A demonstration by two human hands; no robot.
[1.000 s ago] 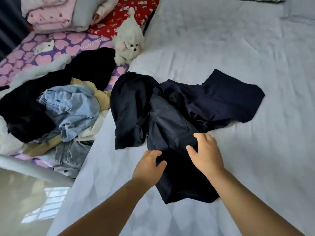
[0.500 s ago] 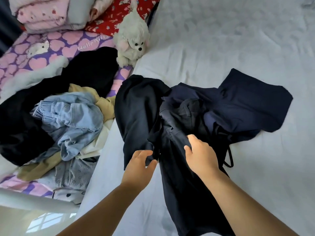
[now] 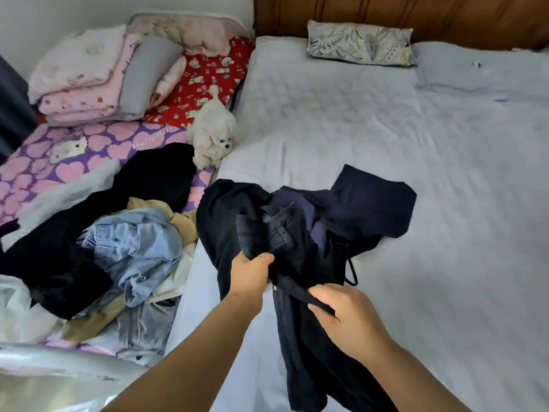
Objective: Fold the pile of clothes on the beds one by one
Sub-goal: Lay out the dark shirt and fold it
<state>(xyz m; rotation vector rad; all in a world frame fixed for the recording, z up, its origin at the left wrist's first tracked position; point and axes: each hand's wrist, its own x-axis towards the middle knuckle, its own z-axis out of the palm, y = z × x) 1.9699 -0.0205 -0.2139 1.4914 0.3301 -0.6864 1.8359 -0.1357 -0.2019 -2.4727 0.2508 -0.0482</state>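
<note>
Head view: looking down over a wide pale blue bed filling the right and centre of the frame, running up to a wooden headboard along the top edge. Adjoining at left, a smaller bed with a purple heart-print sheet, carrying folded pink blankets at upper left. Sprawling across lower left, a pile of clothes in black, light denim and beige. Lying at centre on the pale bed, dark navy trousers, crumpled, one end spreading flat toward the right. Sitting at the seam between the beds, a white plush dog. Gripping a bunched fold of the trousers, left hand; pinching their waistband edge, right hand.
</note>
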